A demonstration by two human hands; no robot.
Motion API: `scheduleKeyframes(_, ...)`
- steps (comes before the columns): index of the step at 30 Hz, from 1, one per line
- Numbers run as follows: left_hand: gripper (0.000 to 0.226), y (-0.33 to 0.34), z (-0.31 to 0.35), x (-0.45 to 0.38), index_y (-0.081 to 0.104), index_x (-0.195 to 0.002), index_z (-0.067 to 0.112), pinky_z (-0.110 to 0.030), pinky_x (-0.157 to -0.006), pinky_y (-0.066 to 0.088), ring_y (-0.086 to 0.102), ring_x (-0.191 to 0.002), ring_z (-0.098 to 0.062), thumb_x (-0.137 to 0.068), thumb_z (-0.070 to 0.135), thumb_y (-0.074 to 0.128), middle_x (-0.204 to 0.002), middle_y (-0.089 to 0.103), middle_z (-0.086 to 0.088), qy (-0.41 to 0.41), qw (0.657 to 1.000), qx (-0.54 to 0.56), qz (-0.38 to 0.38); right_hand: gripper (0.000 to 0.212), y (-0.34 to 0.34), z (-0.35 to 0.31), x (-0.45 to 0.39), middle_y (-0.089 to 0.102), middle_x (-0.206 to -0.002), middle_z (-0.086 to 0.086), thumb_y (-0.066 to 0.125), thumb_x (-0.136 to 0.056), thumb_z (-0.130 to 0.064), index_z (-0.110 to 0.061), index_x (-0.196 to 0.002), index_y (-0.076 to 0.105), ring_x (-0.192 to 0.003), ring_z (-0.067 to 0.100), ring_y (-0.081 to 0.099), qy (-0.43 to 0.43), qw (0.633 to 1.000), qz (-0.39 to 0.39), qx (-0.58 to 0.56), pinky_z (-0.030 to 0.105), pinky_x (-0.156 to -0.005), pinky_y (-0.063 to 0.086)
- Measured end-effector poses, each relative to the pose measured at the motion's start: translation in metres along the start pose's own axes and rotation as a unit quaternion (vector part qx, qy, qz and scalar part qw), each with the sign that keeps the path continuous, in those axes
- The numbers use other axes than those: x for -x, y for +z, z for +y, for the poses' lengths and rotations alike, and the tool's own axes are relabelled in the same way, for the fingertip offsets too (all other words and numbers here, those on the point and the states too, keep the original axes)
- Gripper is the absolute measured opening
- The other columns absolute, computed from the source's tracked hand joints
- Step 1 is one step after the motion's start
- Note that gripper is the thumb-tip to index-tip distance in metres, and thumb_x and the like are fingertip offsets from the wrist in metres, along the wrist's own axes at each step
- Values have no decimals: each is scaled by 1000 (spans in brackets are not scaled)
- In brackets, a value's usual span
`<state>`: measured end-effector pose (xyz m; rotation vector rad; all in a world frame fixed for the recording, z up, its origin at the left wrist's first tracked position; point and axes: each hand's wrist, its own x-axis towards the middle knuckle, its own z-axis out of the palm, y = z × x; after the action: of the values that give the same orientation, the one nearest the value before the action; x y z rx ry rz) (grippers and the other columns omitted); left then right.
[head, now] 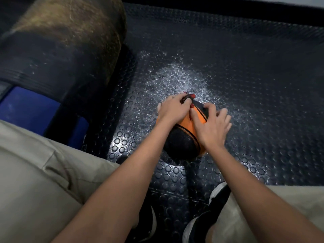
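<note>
Orange-black ball (184,137) sits on studded floor mat (254,85), just ahead of my shoes (220,195), within reach of both arms. My right hand (212,125) lies over it, fingers spread and uncurled, likely pinning it against rolling. My left hand (172,106) has fingers curled, pinching small black-red piece (189,97) at ball's top. Cannot tell what piece is.

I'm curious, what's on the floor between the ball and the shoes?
Just bare studded mat, nothing else, between the ball and the shoes, as the head view shows.
</note>
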<state>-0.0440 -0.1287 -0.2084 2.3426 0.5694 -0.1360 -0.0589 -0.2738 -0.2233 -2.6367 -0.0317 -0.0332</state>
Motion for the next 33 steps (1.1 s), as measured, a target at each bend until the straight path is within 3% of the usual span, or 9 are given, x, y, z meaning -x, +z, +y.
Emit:
scheduleKeyframes(2, 43, -3, -12, -4, 57, -133, 42, -49, -113, 31, 54, -124, -22, -96, 56, 41, -134, 61, 1, -6, 1000, 16, 16, 53, 4, 4, 4, 41, -125, 1, 44, -93, -72, -38, -134, 49, -118, 23, 40, -27, 998, -17, -59, 44, -105, 30)
scheduleKeyframes(4, 41, -1, -32, -4, 58, -126, 35, -40, -94, 44, 59, -107, -20, -97, 57, 39, -120, 64, 1, -41, 996, 79, 23, 54, 5, 6, 6, 41, -135, -6, 44, -94, -69, -39, -139, 48, -128, 17, 41, -50, 993, -27, -108, 44, -112, 29)
scheduleKeyframes(7, 37, 8, -61, 0, 55, -112, 28, -29, -71, 38, 56, -89, -16, -100, 55, 33, -100, 60, 3, -104, 978, 181, 20, 53, 5, 5, 6, 42, -140, -14, 43, -94, -70, -42, -138, 49, -130, 8, 40, -58, 989, -34, -128, 45, -114, 29)
scheduleKeyframes(13, 43, 6, -75, 6, 51, -122, 21, -36, -82, 44, 56, -99, -21, -103, 48, 24, -110, 59, -3, -182, 959, 216, 18, 54, 11, -9, 8, 45, -136, -12, 46, -90, -72, -42, -135, 53, -127, 12, 43, -72, 992, -31, -101, 49, -114, 30)
scheduleKeyframes(17, 45, -2, -25, 6, 44, -141, 33, -49, -109, 36, 46, -129, -30, -104, 49, 24, -140, 49, -10, -96, 992, 85, -5, 52, 10, -4, 5, 45, -131, -10, 48, -91, -69, -42, -136, 53, -125, 16, 42, -21, 994, -12, -104, 50, -113, 29)
scheduleKeyframes(20, 50, -5, -10, 4, 42, -146, 33, -49, -112, 33, 44, -133, -28, -104, 53, 23, -145, 47, -8, -24, 999, 28, -23, 57, 8, 4, 1, 43, -136, -7, 43, -92, -72, -42, -140, 50, -131, 19, 39, 28, 993, -17, -113, 50, -115, 24)
scheduleKeyframes(24, 51, 3, -39, 0, 54, -125, 24, -40, -99, 41, 54, -111, -21, -105, 53, 18, -110, 58, 1, -48, 991, 123, -23, 55, 6, 18, -6, 43, -138, -8, 42, -93, -74, -44, -139, 50, -131, 16, 38, 40, 989, -31, -140, 46, -114, 19)
scheduleKeyframes(30, 98, 44, -94, 3, 53, -138, 16, -59, -110, 39, 52, -130, -34, -77, 80, 13, -136, 58, -14, -243, 909, 333, -71, 51, 5, 17, -5, 42, -141, -7, 43, -93, -72, -46, -136, 51, -132, 17, 37, 76, 985, -19, -156, 45, -113, 20)
scheduleKeyframes(33, 78, 28, -61, 8, 55, -135, 26, -55, -109, 40, 54, -127, -26, -89, 74, 13, -136, 58, -5, -197, 937, 286, -29, 53, 7, 9, -4, 42, -144, -3, 40, -94, -71, -44, -138, 50, -134, 22, 36, 101, 986, -8, -133, 47, -113, 20)
